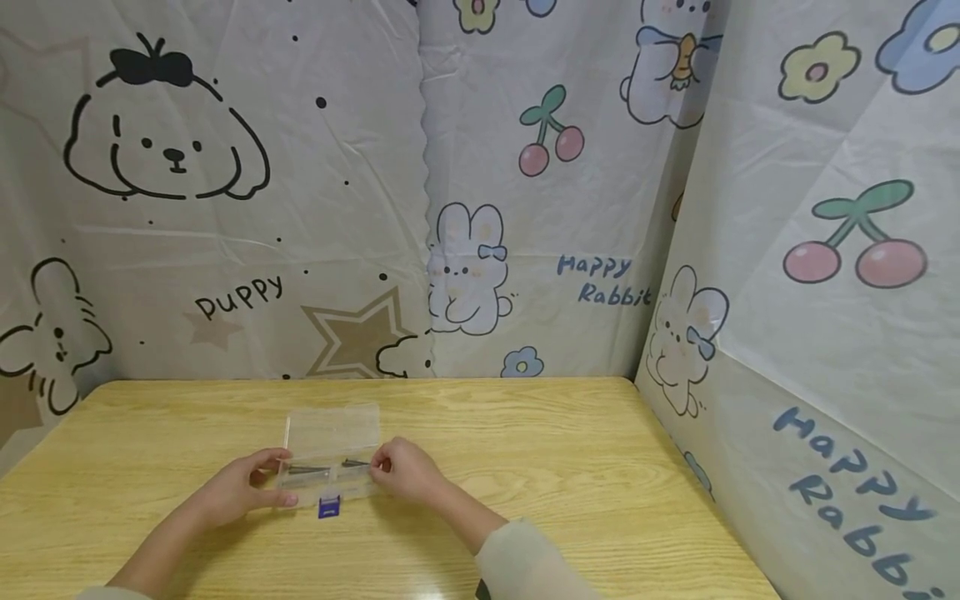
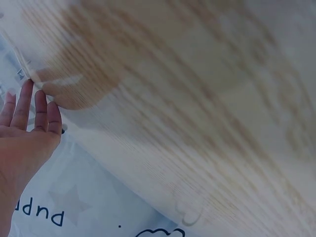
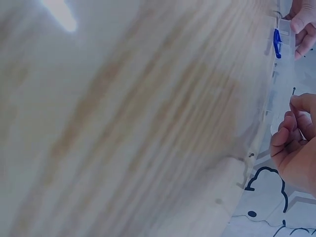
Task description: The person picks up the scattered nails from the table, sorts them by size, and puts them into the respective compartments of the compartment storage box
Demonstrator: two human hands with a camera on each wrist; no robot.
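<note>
A clear plastic box (image 1: 356, 482) lies on the table with its transparent lid (image 1: 333, 429) raised at the back and a blue latch (image 1: 329, 507) at the front. My left hand (image 1: 238, 490) holds the box's left end, thumb at the front and fingers behind. Thin dark nails (image 1: 307, 471) lie in the left compartment. Over the right end, my right hand (image 1: 408, 471) pinches a thin dark nail (image 3: 294, 91), whose tip end shows above the fingertips in the right wrist view. More thin nails (image 1: 354, 462) show beside those fingers; their number is unclear.
The wood-grain table (image 1: 562, 500) extends around the box on all sides. Printed cloth (image 1: 360, 167) hangs behind the table, and another printed sheet (image 1: 825, 350) stands along its right edge.
</note>
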